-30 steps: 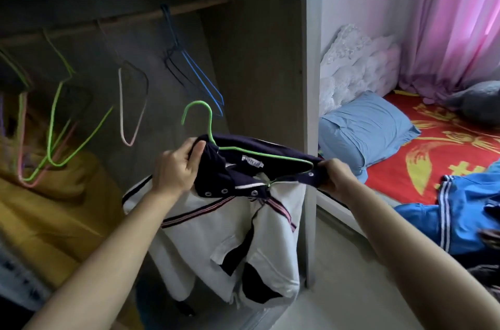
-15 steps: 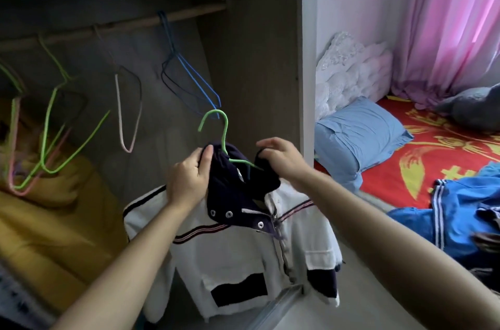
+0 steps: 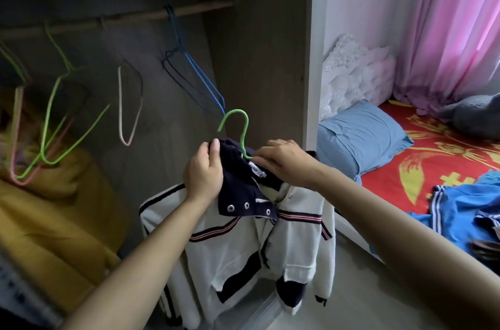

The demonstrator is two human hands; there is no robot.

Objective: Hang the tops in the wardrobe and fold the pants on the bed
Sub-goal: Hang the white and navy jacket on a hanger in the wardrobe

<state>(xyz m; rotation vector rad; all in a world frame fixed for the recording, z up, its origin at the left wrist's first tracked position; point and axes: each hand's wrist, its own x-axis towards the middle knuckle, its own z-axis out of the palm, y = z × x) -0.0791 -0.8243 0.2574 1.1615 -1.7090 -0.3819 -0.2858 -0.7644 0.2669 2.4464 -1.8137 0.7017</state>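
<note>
Both hands have closed in on the collar since a second ago, when the right one was out at the shoulder; now the left hand (image 3: 203, 172) curls round the navy collar of the white-and-navy snap-front jacket (image 3: 243, 248), and the right hand (image 3: 286, 164) pinches the collar just beside the neck of the thin green wire hanger (image 3: 234, 111), whose hook stands free above them. The jacket hangs in front of the open wardrobe, not yet on the wooden rail (image 3: 200, 8); I'd worry a shoulder slides off the slim wire if it tilts on the lift; the hook could also snag the blue wire hangers (image 3: 200, 74) just behind it. Open rail shows between those and the grey side panel (image 3: 265, 59); that stretch looks narrow.
</note>
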